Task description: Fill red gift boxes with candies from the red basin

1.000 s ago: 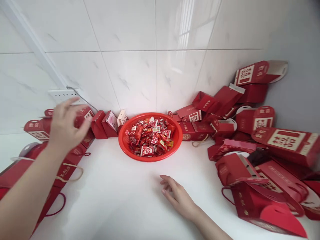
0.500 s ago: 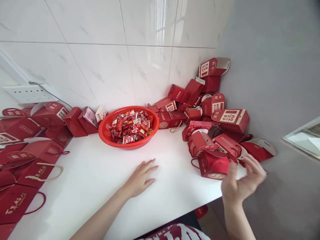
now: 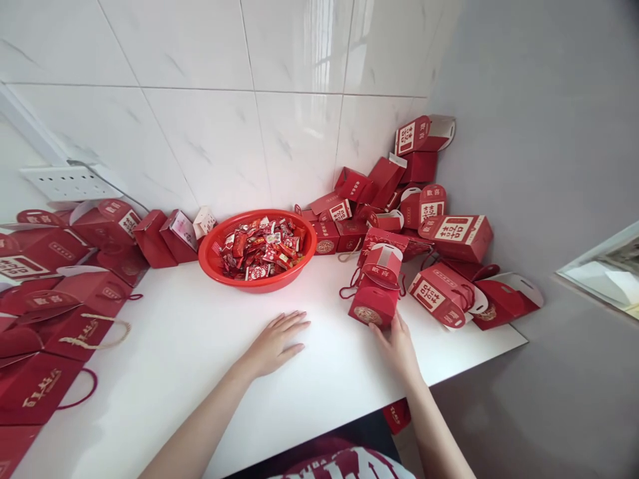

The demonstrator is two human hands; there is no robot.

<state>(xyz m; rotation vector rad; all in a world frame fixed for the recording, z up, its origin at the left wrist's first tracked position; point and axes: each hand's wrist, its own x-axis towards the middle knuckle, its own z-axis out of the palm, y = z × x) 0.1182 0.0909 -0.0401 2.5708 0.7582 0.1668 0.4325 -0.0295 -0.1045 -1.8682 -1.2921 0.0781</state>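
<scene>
My left hand [image 3: 273, 342] lies flat and open on the white counter [image 3: 200, 372], fingers stretched toward a red basket [image 3: 219, 269] full of wrapped sweets [image 3: 262, 249]. My right hand [image 3: 399, 346] grips the bottom of a small red gift box [image 3: 375, 293] with a cord handle and an open flap, standing upright on the counter just right of the basket.
A heap of red gift boxes [image 3: 439, 226] fills the back right corner against the grey wall. More red boxes and cord-handled bags [image 3: 54, 293] crowd the left side. A white socket strip [image 3: 64, 183] sits on the tiled wall. The counter's front edge [image 3: 474, 362] is close.
My right hand moved left from the counter's right edge and took hold of a red gift box, which now stands nearer the middle. My left hand stayed flat on the counter.
</scene>
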